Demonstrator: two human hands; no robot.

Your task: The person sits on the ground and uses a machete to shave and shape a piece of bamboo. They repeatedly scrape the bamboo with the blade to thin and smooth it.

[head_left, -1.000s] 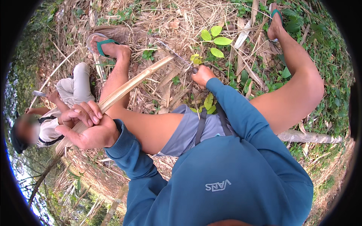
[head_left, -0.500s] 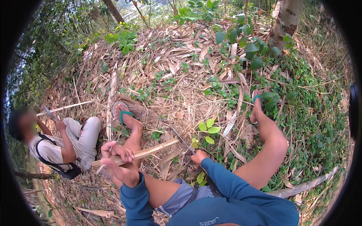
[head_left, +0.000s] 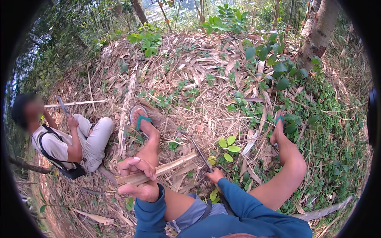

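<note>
A pale split strip that looks like bamboo [head_left: 175,164] runs slantwise across the space before my body. Its near left end lies in my left hand [head_left: 142,166], with the fingers over it and the thumb along its lower side. In my right hand [head_left: 214,175] is the handle of a long-bladed knife [head_left: 201,154], whose blade points up and away to the left. The blade lies against or just beside the strip's far end; exact contact is hard to tell. The handle is mostly hidden by my fingers.
At the left a seated person [head_left: 55,139] holds a blade [head_left: 62,105] near another pale strip [head_left: 79,103]. A short log [head_left: 158,116] lies beside my left sandal [head_left: 139,116]. Dry leaves cover the slope, with a tree trunk [head_left: 319,35] at upper right and a fallen branch [head_left: 325,209] lower right.
The whole view has shifted a little. The knife blade now stands steeper, crossing the strip's far end. My left hand still holds the strip. The other person's blade has tilted upward.
</note>
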